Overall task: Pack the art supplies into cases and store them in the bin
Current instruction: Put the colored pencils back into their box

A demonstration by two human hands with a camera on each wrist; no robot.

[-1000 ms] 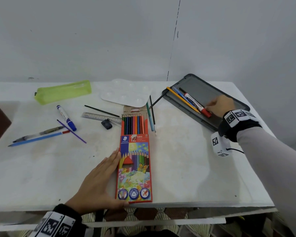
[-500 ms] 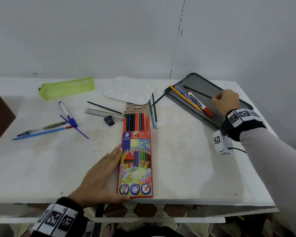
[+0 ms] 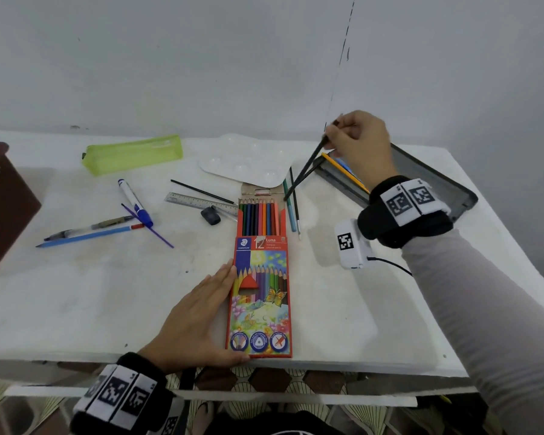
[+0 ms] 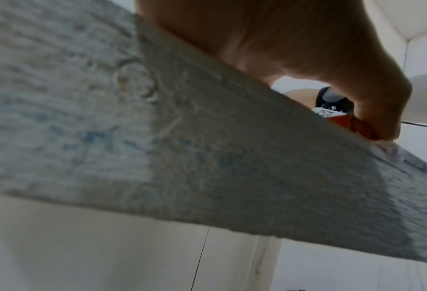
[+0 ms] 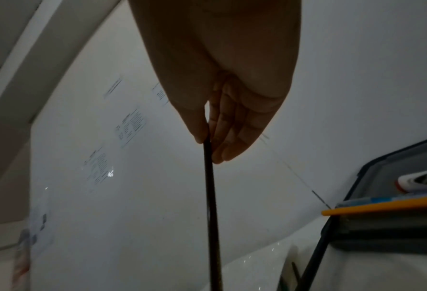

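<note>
An open box of coloured pencils (image 3: pixel 259 296) lies at the table's front edge, pencil tips showing at its far end. My left hand (image 3: pixel 214 309) rests flat against its left side with straight fingers, the thumb along its near end (image 4: pixel 351 126). My right hand (image 3: pixel 330 138) pinches a thin black brush (image 3: pixel 305 169) near its top and holds it in the air, slanting down to the left, above the left end of the grey case (image 3: pixel 421 171). In the right wrist view the brush (image 5: pixel 211 196) hangs from thumb and fingers (image 5: pixel 222 137). A yellow pencil (image 5: pixel 381 206) lies in the case.
A green pouch (image 3: pixel 132 153) and a white palette (image 3: pixel 245 161) lie at the back. A ruler (image 3: pixel 198 200), a blue marker (image 3: pixel 135 202), pens (image 3: pixel 88 232) and a small dark block (image 3: pixel 210 215) are scattered left of the box. Teal brushes (image 3: pixel 291 205) lie beside it. A brown bin (image 3: pixel 4 208) stands far left.
My right hand has taken the black brush out of the grey case, lifted it and carried it left. The left hand has stayed against the pencil box.
</note>
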